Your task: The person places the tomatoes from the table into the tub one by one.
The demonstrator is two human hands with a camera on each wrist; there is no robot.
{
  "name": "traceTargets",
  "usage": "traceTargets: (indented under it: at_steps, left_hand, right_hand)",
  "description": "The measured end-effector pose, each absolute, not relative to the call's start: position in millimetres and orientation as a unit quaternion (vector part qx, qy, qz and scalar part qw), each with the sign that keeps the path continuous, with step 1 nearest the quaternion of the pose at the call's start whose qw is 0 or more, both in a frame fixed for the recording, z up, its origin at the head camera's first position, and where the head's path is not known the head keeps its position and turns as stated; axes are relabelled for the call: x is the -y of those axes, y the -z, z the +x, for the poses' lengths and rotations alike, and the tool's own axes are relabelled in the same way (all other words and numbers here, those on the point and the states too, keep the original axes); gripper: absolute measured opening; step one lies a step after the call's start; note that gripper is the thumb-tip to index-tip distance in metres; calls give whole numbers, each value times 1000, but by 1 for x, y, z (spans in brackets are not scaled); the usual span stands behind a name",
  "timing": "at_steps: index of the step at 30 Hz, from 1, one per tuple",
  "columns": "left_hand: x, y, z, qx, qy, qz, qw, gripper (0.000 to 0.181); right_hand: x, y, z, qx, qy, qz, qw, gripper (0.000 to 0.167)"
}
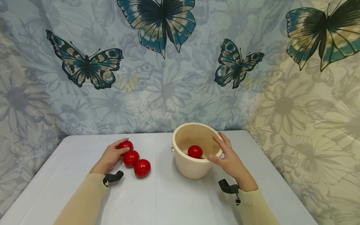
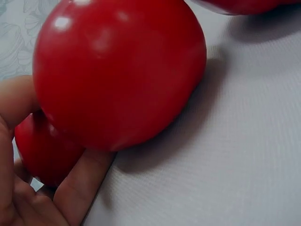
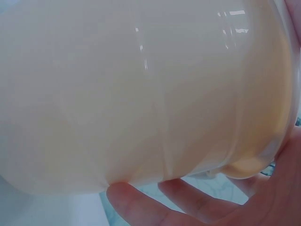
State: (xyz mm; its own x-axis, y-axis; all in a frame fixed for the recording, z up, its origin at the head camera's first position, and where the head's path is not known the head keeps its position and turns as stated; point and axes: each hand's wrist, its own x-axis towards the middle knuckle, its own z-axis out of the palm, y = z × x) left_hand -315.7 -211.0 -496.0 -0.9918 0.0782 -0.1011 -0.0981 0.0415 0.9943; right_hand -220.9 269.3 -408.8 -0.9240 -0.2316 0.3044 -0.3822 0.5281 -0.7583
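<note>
Three red balls lie touching in a slanted row on the left. My left hand (image 1: 109, 157) grips the farthest ball (image 1: 125, 145), its thumb on the near side. In the left wrist view that gripped ball (image 2: 49, 150) is partly hidden behind the middle ball (image 2: 120, 70). The nearest ball (image 1: 142, 168) is clear of the fingers. A cream bucket (image 1: 191, 168) holds a red ball (image 1: 195, 151) and part of another. My right hand (image 1: 229, 159) holds the bucket's right side, thumb at the rim; in the right wrist view fingertips press against the bucket's wall (image 3: 141, 103).
A white cloth covers the table (image 1: 157, 200). Behind it hangs a floral fabric backdrop (image 1: 166, 90) with large butterflies. Black wrist mounts, the left one (image 1: 113, 177) and the right one (image 1: 229, 187), sit by the sleeve cuffs.
</note>
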Motion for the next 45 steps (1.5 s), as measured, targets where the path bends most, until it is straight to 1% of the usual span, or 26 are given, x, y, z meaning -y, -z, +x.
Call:
traceTargets:
  at_steps: [5,10,14,19,25,31,45]
  left_hand:
    - [212,498,-315,-710,-703,-27,45,64]
    - [214,498,-312,-654,-753,-66,21,66]
    - [217,496,-312,-594,-801,-77,23,68]
    - [221,491,-312,-577,-812,-77,34,68]
    - [222,483,-309,-580,-810,-87,21,69]
    - [213,465,-303,-597,-800,-59,13,69]
    - [166,410,-280,-631,-776,17,3,59]
  right_hand:
    - [-269,409,-221,869,-454,179,82,82]
    - [-270,409,-222,869,-453,180,84,80]
    - [-270,409,-222,868,-455,179,84,80]
    - [-270,409,-222,867,-458,178,83,81]
    - [-270,410,-222,866,-459,178,81,82]
    - [-270,410,-222,864,-463,179,82,82]
    - [-270,410,-223,866,-461,178,82,83]
